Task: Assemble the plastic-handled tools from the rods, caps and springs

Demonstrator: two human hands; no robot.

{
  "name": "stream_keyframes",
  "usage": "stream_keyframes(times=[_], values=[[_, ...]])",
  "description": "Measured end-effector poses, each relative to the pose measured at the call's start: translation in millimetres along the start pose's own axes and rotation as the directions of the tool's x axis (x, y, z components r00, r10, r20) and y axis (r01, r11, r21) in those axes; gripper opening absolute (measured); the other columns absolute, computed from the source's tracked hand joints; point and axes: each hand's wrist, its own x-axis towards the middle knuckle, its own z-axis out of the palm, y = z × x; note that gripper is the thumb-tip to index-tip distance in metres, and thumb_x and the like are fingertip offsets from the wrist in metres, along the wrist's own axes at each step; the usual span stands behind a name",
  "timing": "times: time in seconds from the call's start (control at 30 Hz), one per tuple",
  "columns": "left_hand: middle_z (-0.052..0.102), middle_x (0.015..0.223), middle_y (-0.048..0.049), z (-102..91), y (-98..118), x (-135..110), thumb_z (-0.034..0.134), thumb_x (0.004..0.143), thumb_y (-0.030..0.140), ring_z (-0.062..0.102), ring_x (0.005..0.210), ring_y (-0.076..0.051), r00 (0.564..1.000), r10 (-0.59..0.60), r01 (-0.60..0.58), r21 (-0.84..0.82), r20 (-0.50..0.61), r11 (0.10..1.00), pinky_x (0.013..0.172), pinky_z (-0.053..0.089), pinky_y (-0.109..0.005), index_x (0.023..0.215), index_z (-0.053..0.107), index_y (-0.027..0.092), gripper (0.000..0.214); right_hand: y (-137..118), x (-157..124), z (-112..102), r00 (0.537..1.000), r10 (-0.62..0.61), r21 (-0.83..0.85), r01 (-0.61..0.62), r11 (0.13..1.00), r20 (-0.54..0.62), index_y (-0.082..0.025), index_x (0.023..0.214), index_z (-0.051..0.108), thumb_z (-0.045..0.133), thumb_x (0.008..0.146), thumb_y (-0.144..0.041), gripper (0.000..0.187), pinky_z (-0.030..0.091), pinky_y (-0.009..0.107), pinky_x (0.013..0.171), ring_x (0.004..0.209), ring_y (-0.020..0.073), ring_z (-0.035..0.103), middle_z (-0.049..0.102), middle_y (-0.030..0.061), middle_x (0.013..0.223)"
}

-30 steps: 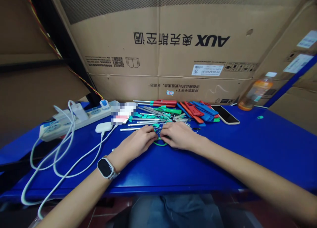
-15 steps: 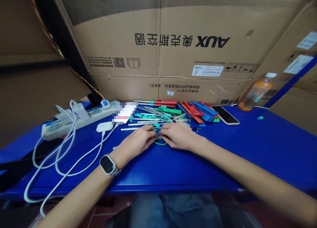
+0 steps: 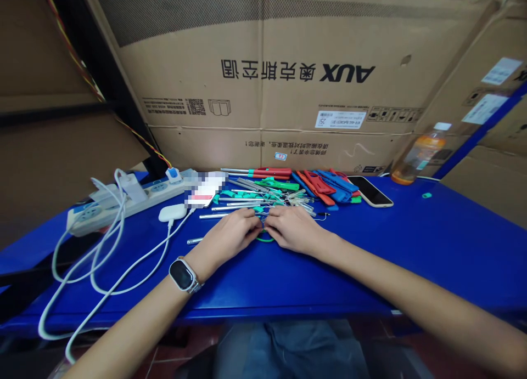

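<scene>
My left hand (image 3: 237,228), with a watch (image 3: 183,275) at its wrist, is closed in a pinch at the middle of the blue table. Facing it, almost touching, my right hand (image 3: 297,229) is also closed, fingertips pressed together. What the fingertips grip is small and mostly hidden. A thin green loop (image 3: 265,238) shows just below and between them. Right behind the hands lies a heap of slim metal tubes (image 3: 230,208) with teal ends. Another metal tube (image 3: 194,241) lies left of my left hand, partly covered by the wrist.
Red and blue plastic handle shells (image 3: 323,184) lie behind on the right, beside a phone (image 3: 370,191) and an orange drink bottle (image 3: 419,154). To the left are a power strip (image 3: 158,191), a white case (image 3: 173,212) and looping white cables (image 3: 123,291). A cardboard box (image 3: 185,55) stands behind.
The camera view has shifted slightly. Both hands stay together in the same place, with only small finger movement; more of the tube by my left wrist shows.
</scene>
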Motion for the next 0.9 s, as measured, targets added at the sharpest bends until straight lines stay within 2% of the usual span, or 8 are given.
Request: stream_keyframes(times=[0.1, 0.33, 0.47, 0.7, 0.83, 0.9], values=[[0.06, 0.085, -0.006, -0.2, 2, 1, 0.051, 0.097, 0.019, 0.059, 0.079, -0.02, 1.0, 0.005, -0.005, 0.006, -0.006, 1.0, 0.07, 0.047, -0.03, 0.085, 0.063, 0.014, 0.018, -1, 1, -3, 1.0, -0.009, -0.008, 0.009, 1.0, 0.017, -0.016, 0.088, 0.068, 0.047, 0.096, -0.024, 0.024, 0.029, 0.029, 0.058, 0.084, 0.0181, 0.061, 0.069, 0.0071, 0.093], [0.06, 0.085, -0.0046, 1.5, -4, 0, 0.053, 0.096, 0.018, 0.059, 0.08, -0.019, 1.0, -0.015, 0.015, -0.092, -0.006, 0.996, 0.072, 0.046, -0.029, 0.085, 0.063, 0.016, 0.015, -3, 1, -7, 1.0, -0.002, 0.002, 0.002, 1.0, 0.027, -0.017, 0.087, 0.068, 0.049, 0.094, -0.024, 0.022, 0.026, 0.029, 0.056, 0.082, 0.018, 0.062, 0.07, 0.0065, 0.093], [0.06, 0.089, -0.0051, 3.5, -9, -2, 0.05, 0.098, 0.02, 0.059, 0.082, -0.018, 1.0, -0.002, 0.004, -0.163, 0.009, 0.987, 0.073, 0.047, -0.029, 0.09, 0.066, 0.016, 0.018, -2, 0, -4, 1.0, 0.017, 0.079, -0.017, 0.997, -0.001, -0.018, 0.087, 0.068, 0.051, 0.093, -0.024, 0.018, 0.027, 0.028, 0.057, 0.081, 0.0172, 0.062, 0.07, 0.0048, 0.093], [0.06, 0.09, -0.0054, 4.1, -9, 1, 0.051, 0.095, 0.017, 0.059, 0.085, -0.019, 1.0, -0.001, 0.005, -0.163, 0.023, 0.987, 0.076, 0.047, -0.029, 0.089, 0.067, 0.017, 0.017, 0, 1, 1, 0.986, 0.169, 0.29, -0.16, 0.943, -0.006, -0.021, 0.082, 0.068, 0.06, 0.083, -0.021, 0.008, 0.032, 0.025, 0.061, 0.077, 0.015, 0.061, 0.07, 0.0003, 0.086], [0.059, 0.085, -0.0041, 1.2, -5, 4, 0.052, 0.093, 0.014, 0.059, 0.079, -0.018, 0.999, -0.021, 0.026, -0.118, 0.043, 0.993, 0.071, 0.046, -0.028, 0.087, 0.067, 0.017, 0.016, 2, 4, 4, 0.957, 0.28, 0.432, -0.285, 0.856, 0.076, -0.022, 0.078, 0.069, 0.063, 0.077, -0.018, 0.008, 0.031, 0.024, 0.057, 0.064, 0.0117, 0.056, 0.067, -0.003, 0.072], [0.06, 0.087, -0.0046, -1.2, -4, 2, 0.051, 0.093, 0.014, 0.059, 0.081, -0.018, 0.999, 0.006, -0.002, -0.088, 0.046, 0.996, 0.072, 0.047, -0.028, 0.09, 0.067, 0.017, 0.016, 3, 5, 4, 0.952, 0.293, 0.46, -0.302, 0.835, 0.092, -0.021, 0.076, 0.07, 0.063, 0.076, -0.017, 0.008, 0.031, 0.023, 0.057, 0.062, 0.0112, 0.056, 0.066, -0.0031, 0.069]])
